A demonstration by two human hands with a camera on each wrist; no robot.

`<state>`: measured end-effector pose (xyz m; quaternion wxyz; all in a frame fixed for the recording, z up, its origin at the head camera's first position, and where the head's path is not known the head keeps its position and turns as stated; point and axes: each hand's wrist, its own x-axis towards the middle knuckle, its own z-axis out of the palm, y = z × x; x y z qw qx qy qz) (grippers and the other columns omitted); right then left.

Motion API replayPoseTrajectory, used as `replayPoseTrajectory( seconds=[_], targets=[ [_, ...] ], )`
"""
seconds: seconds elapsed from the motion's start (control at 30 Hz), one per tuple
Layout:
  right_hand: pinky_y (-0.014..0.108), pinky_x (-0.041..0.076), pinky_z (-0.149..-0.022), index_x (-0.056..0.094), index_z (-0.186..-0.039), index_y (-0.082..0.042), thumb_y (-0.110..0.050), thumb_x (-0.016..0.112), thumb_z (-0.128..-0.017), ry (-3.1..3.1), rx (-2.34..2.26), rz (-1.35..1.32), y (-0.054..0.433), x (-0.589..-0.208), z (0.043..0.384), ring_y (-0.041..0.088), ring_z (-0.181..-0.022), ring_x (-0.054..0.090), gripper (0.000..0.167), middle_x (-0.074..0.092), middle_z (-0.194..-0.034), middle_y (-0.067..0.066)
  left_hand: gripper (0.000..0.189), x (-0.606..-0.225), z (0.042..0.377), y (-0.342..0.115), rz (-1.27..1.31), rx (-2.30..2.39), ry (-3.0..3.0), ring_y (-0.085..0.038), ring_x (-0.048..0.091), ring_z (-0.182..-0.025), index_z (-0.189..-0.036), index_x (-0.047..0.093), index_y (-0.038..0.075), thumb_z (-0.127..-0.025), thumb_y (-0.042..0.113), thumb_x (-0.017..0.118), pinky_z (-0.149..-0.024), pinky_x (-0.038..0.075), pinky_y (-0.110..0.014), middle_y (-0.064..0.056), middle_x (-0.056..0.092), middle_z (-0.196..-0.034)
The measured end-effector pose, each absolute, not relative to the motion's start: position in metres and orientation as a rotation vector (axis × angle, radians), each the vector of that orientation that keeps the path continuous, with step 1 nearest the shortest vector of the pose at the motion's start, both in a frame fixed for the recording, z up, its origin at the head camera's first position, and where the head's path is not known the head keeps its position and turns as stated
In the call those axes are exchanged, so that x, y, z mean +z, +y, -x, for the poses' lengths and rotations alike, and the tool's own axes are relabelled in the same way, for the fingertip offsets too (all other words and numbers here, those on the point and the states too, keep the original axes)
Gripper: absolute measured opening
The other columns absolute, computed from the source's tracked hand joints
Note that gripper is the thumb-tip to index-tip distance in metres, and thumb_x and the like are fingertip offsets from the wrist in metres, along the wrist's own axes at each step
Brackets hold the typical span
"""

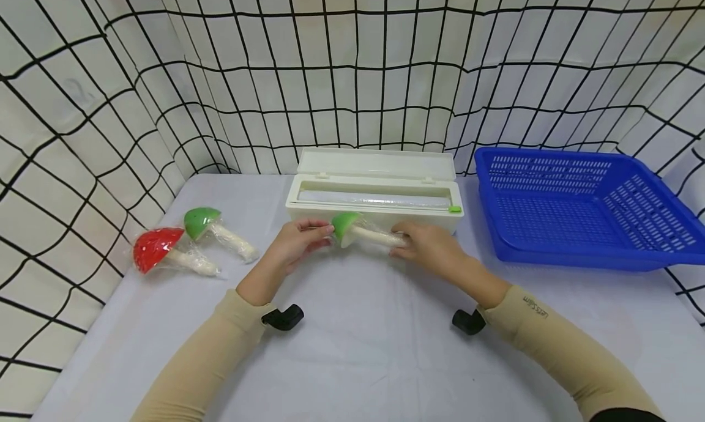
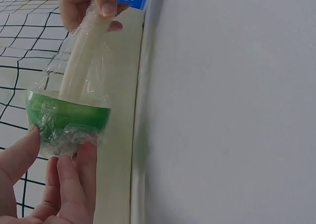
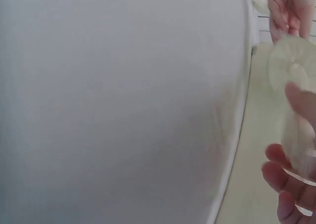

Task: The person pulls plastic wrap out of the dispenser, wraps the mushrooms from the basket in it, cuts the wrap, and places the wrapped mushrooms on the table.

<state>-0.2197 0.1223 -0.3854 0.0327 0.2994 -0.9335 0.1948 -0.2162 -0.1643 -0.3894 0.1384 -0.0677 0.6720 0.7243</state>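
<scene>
A toy mushroom with a green cap and pale stem is held level between both hands, just in front of a white film dispenser. Clear plastic film clings around it, bunched under the cap. My left hand pinches the crown of the cap, thumb on one side and fingers on the other. At the opposite end, my right hand grips the stem's tip between thumb and fingers. In the right wrist view the cap's pale underside faces the camera.
On the left lie a film-wrapped red mushroom and another green one. The dispenser's lid is raised, showing a film roll and a green slider. A blue basket stands at right. Black netting surrounds the white-covered table.
</scene>
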Motion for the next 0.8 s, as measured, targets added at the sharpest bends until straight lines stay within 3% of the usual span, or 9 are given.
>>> replayPoseTrajectory(
  seconds=[0.17, 0.37, 0.8],
  targets=[
    [0.034, 0.053, -0.068, 0.069, -0.129, -0.005, -0.037, 0.076, -0.094, -2.958, 0.850, -0.960, 0.132, -0.380, 0.220, 0.015, -0.079, 0.063, 0.048, 0.074, -0.100, 0.004, 0.027, -0.389, 0.217, -0.173, 0.246, 2.088, 1.956, -0.010, 0.067, -0.083, -0.122, 0.058, -0.010, -0.099, 0.002, 0.066, -0.084, 0.056, -0.022, -0.001, 0.065, -0.096],
    [0.028, 0.048, -0.063, 0.069, -0.132, -0.002, -0.025, 0.067, -0.099, -3.032, 1.187, -1.072, 0.140, -0.377, 0.222, 0.012, -0.079, 0.058, 0.041, 0.072, -0.099, 0.003, 0.028, -0.388, 0.217, -0.176, 0.245, 2.086, 1.965, -0.008, 0.066, -0.085, -0.123, 0.057, -0.011, -0.100, 0.002, 0.065, -0.083, 0.056, -0.021, 0.000, 0.065, -0.097],
    [0.025, 0.049, -0.067, 0.073, -0.123, 0.001, -0.016, 0.086, -0.084, -3.055, 1.140, -1.117, 0.136, -0.386, 0.218, 0.008, -0.074, 0.055, 0.044, 0.067, -0.087, -0.003, 0.023, -0.392, 0.211, -0.179, 0.202, 2.078, 1.909, -0.006, 0.067, -0.085, -0.120, 0.066, -0.003, -0.098, 0.004, 0.067, -0.083, 0.055, -0.021, 0.007, 0.071, -0.089]
  ],
)
